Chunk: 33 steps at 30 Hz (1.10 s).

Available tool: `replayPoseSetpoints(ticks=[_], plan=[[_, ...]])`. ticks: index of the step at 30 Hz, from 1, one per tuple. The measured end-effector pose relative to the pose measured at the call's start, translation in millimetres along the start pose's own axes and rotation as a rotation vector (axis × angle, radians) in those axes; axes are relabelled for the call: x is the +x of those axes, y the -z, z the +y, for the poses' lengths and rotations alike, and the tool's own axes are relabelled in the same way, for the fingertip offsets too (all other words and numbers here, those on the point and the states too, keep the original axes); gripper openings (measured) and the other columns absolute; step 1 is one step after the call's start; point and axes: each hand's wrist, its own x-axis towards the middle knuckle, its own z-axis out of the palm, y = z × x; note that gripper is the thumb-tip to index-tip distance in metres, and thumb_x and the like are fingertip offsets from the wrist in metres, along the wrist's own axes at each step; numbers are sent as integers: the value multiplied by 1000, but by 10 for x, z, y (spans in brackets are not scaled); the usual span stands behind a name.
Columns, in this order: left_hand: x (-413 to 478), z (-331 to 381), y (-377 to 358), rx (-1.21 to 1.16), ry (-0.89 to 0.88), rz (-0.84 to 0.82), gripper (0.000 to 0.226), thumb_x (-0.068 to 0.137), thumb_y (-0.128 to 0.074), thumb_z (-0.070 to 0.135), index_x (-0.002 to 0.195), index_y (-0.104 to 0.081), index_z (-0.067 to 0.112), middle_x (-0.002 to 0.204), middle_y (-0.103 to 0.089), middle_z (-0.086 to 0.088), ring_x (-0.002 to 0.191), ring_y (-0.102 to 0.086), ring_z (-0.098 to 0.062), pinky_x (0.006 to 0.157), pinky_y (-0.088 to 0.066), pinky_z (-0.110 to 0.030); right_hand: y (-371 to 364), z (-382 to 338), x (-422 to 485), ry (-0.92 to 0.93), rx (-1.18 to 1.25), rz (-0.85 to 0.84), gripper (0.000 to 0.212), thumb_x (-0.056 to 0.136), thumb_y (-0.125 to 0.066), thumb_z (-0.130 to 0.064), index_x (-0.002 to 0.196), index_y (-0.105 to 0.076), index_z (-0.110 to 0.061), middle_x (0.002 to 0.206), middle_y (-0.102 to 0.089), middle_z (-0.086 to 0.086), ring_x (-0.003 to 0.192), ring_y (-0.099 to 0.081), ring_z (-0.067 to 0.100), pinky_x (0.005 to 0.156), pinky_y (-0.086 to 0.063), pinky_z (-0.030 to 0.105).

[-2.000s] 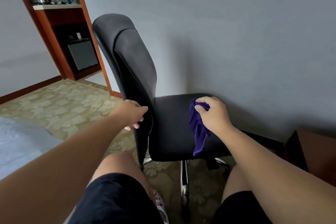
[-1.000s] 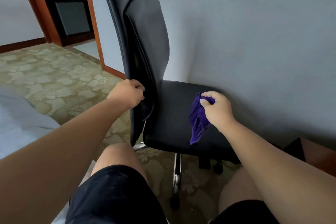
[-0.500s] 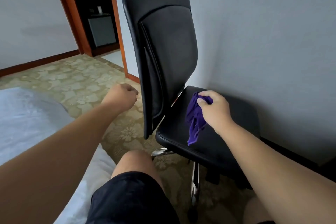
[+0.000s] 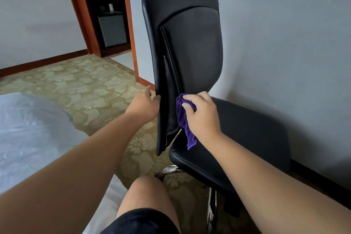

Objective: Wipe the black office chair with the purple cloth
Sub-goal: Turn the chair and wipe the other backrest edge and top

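The black office chair [image 4: 191, 47] stands against the grey wall, its backrest turned partly towards me and its seat [image 4: 247, 135] to the right. My right hand [image 4: 201, 118] is shut on the bunched purple cloth [image 4: 183, 119], which presses against the lower part of the backrest just above the seat; a loose end hangs down over the seat's front. My left hand [image 4: 146, 103] is at the backrest's left edge with its fingers apart, the fingertips just touching that edge and gripping nothing.
A bed with a pale sheet [image 4: 28, 135] lies at the left, next to my knee [image 4: 150, 194]. Patterned carpet [image 4: 85, 85] covers the floor. A wooden cabinet [image 4: 106, 17] with a small fridge stands behind. The chair's chrome base [image 4: 172, 170] shows under the seat.
The chair has swivelled so its backrest faces me more. My right hand has carried the cloth from the seat to the lower backrest. My left hand let go, then reached back to the backrest's edge.
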Motion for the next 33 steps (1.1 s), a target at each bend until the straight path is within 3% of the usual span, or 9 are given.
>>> replayPoseSetpoints(ticks=[2,4,7,11,17,23,27,33], plan=[[86,63,-80,-73,-53,10,43,100,-44,40,139,-45,23,134,-57,3,73,-55,2,57,-40,-18,-180,1,18,131,-107,0,22,95,-65,-16,115,-73,-13,107,-59,2,94,-61,24,71,-55,40],[123,103,-158,-118,-44,44,31,100,-45,39,124,-52,22,110,-63,7,79,-56,-5,64,-41,-22,-348,54,4,215,-199,-7,26,93,-67,-13,118,-72,-11,110,-62,7,97,-62,29,64,-57,44],[143,91,-242,-86,-19,110,16,101,-44,40,104,-48,25,82,-54,17,69,-53,-2,53,-36,-22,-546,158,-12,291,-246,34,29,86,-72,-7,115,-74,-10,104,-65,8,88,-62,30,53,-57,43],[173,86,-253,-50,-52,127,14,102,-43,38,99,-46,24,80,-53,14,67,-54,-3,50,-35,-24,-750,251,-39,401,-346,-16,26,81,-70,-2,104,-76,-10,91,-63,10,76,-63,29,48,-54,39],[170,96,-184,-22,-75,112,18,103,-44,35,102,-48,17,87,-60,4,76,-61,-15,61,-50,-35,-1018,206,-149,328,-462,-113,27,61,-80,0,84,-67,-6,83,-62,12,64,-61,26,40,-47,30],[142,101,-214,7,-97,139,17,102,-43,33,98,-45,16,85,-61,-2,74,-61,-21,56,-41,-32,-1155,271,-270,224,-357,-110,22,69,-79,1,83,-63,-4,85,-60,13,69,-62,28,53,-53,31],[157,91,-212,9,-116,139,17,102,-44,32,96,-44,17,85,-61,-4,75,-60,-25,61,-40,-33,-1311,418,-461,75,-181,-122,7,90,-66,-7,90,-59,-6,95,-57,10,73,-60,30,59,-49,35],[206,-6,-237,41,-156,173,17,102,-44,33,91,-40,20,75,-52,5,62,-52,-12,48,-30,-24,-1678,686,-747,-32,13,-147,13,86,-67,-1,88,-56,-8,97,-55,6,82,-58,28,68,-51,37]])
